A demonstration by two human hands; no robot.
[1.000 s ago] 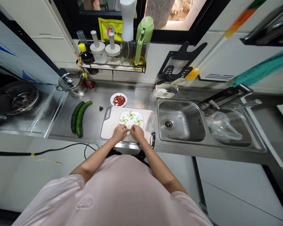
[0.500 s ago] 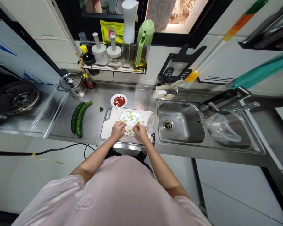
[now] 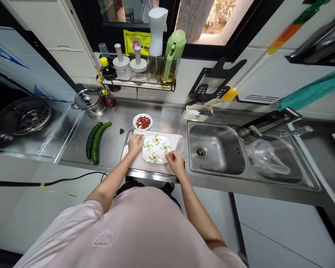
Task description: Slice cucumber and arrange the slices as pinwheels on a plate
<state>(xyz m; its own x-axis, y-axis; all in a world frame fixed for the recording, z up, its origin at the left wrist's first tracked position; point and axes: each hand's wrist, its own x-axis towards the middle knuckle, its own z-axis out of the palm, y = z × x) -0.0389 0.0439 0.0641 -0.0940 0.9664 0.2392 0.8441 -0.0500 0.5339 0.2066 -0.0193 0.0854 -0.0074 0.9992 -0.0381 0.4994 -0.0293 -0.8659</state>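
A white squarish plate [image 3: 156, 161] rests on a pale cutting board [image 3: 134, 163]. Thin green-edged slices [image 3: 154, 158], apparently cucumber, form several pinwheels on it, with reddish specks at their centres. At the plate's left edge is my left hand [image 3: 135, 144], its fingers curled together; what they hold, if anything, is hidden. My right hand [image 3: 175, 160] pinches thumb and fingers beside the plate's lower right corner, and anything in the pinch is too small to name. Just behind the board stands a small white dish [image 3: 134, 124] of small red pieces [image 3: 143, 122].
Two whole cucumbers [image 3: 96, 143] and a small green end piece [image 3: 122, 131] lie to the left. Farther back stands a lidded pot [image 3: 89, 102]. A double sink [image 3: 216, 149] is on the right, with a plastic bag [image 3: 266, 158] in it. A condiment rack [image 3: 139, 85] hangs behind.
Both hands have drawn apart from over the plate. My left hand moved left and away from me to the plate's edge; my right moved right, uncovering the nearest pinwheel.
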